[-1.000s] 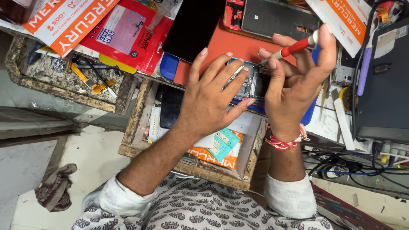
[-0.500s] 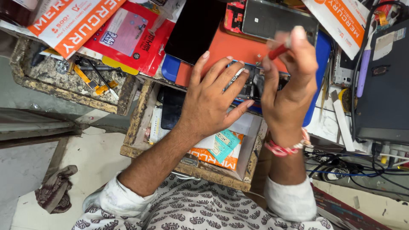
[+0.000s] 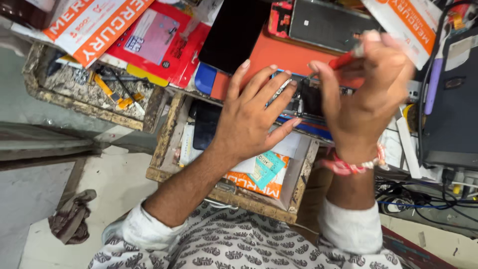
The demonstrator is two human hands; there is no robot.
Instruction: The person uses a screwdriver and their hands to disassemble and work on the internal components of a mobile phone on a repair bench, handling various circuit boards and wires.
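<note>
My left hand point(image 3: 251, 117) lies flat with fingers spread on an opened phone point(image 3: 302, 97) whose insides show, pinning it to the orange mat point(image 3: 289, 52). To its right, my right hand point(image 3: 366, 94) is curled around a red-handled screwdriver point(image 3: 346, 59), its handle sticking out between thumb and fingers above the phone. The tool's tip is hidden behind my fingers. A red thread band sits on my right wrist.
A black phone screen point(image 3: 234, 32) lies at the top centre, a dark phone back point(image 3: 326, 22) beside it. Orange and red packets point(image 3: 124, 30) sit upper left. An open wooden drawer point(image 3: 234, 174) holds papers. A dark device point(image 3: 455, 104) and cables stand right.
My right hand went from open and spread to closed around the screwdriver, then turned over the phone. My left hand stayed pressed on the phone.
</note>
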